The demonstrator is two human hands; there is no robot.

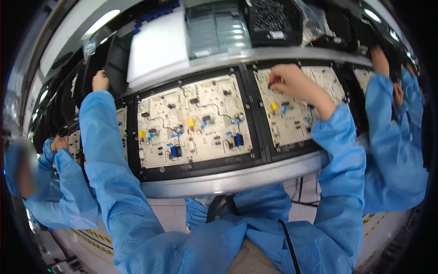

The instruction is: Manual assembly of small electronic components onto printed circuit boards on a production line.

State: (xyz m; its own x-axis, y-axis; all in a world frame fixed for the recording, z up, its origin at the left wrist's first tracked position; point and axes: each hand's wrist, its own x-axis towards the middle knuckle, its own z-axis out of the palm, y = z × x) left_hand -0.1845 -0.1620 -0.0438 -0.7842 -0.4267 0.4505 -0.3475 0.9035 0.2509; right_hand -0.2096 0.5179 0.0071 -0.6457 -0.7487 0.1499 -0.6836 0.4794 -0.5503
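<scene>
My right hand (294, 84) hangs over the upper left part of the right-hand circuit board (292, 130), its fingertips pinched close to the board's surface. A small dark spot shows at those fingertips; whether it is held or sits on the board I cannot tell. My left hand (100, 81) is stretched out to the far left, beside a black bin (117, 68). Its fingers are curled closed, and what they hold, if anything, is hidden. Between my arms lies a pale circuit board panel (203, 153) in a black frame (196, 170), populated with yellow, blue and black components.
Behind the boards stand a white sheet or tray (157, 50), a stack of clear trays (216, 32) and a black bin of small dark parts (273, 18). A metal rail (228, 181) runs along the near edge. Co-workers in blue sleeves (388, 132) work on both sides.
</scene>
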